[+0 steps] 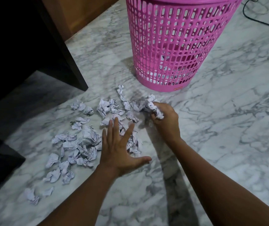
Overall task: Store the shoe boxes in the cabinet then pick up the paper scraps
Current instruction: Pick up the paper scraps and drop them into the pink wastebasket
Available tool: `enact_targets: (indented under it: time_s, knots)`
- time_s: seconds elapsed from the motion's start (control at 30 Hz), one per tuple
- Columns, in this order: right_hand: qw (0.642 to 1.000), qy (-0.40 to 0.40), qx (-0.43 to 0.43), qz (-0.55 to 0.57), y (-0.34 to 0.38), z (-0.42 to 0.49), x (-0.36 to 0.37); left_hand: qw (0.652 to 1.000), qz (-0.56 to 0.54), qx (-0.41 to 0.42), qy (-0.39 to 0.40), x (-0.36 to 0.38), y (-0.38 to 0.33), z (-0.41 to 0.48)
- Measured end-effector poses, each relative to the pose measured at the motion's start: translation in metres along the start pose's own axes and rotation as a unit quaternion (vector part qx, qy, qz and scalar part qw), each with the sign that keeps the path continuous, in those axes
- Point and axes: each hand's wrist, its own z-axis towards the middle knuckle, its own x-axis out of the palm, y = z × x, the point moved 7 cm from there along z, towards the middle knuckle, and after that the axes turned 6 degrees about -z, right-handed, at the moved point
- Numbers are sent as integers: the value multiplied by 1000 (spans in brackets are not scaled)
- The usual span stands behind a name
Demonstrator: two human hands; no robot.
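Scraps (81, 144) lie under and left of spread L hand (119, 149); R hand (167, 123) grips wad (155, 108) nr basket (179, 46).

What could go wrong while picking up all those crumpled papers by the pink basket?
1. The right hand holds a bulging wad of paper. Bits stick out past the fingers, so some might drop on the way to the pink basket.
2. The left hand is spread open over the paper scraps. A quick sweep could scatter them toward the dark furniture, where the shadow would make them hard to spot.
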Motion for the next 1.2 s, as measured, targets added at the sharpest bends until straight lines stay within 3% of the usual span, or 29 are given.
enact_targets:
  time_s: [0.13, 0.33, 0.5, 0.67, 0.8, 0.93, 1.2]
  knots:
    - [995, 53, -59, -54, 18, 30, 11, 999, 8, -40, 0, 8, 0, 13]
    - [959, 177, -160, -150, 35, 50, 60, 981, 1, 13, -192, 3, -6, 24]
    - [943, 179, -174, -222, 19, 47, 80, 975, -17, 28, -222, 2, -7, 30]
    - [940, 225, -218, -135, 20, 44, 75, 974, -69, -1, -216, 1, -1, 36]
    - [939, 214, -239, -124, 18, 36, 70, 963, -105, 11, -247, -1, 2, 39]
    - [953, 179, -225, -97, 16, 31, 64, 955, -122, 2, -269, -5, 2, 42]
    - [995, 78, -53, 9, -16, 29, 34, 944, -174, 5, -281, -6, 6, 41]
